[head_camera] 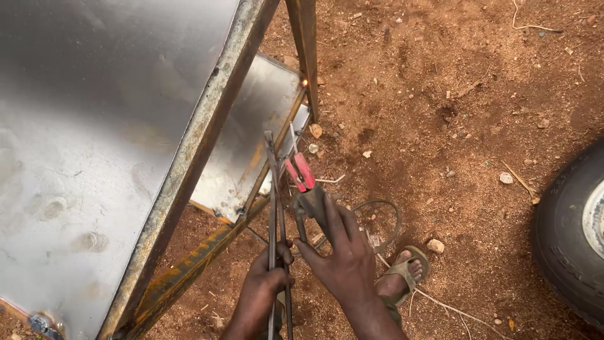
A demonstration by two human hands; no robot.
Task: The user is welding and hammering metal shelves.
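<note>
Head view: fingers (343, 242) around electrode holder (308, 195).

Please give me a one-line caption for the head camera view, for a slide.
Over red soil, the right hand holds a red-jawed electrode holder beside a metal table frame; the left hand grips thin rods.

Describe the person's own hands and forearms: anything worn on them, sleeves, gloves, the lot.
Both hands are bare: no gloves, rings or watch show on the left hand or the right hand. The forearms are bare too as far as the frame's bottom edge, with no sleeve in view. Lower down, one foot wears an open sandal with a wide strap.
</note>
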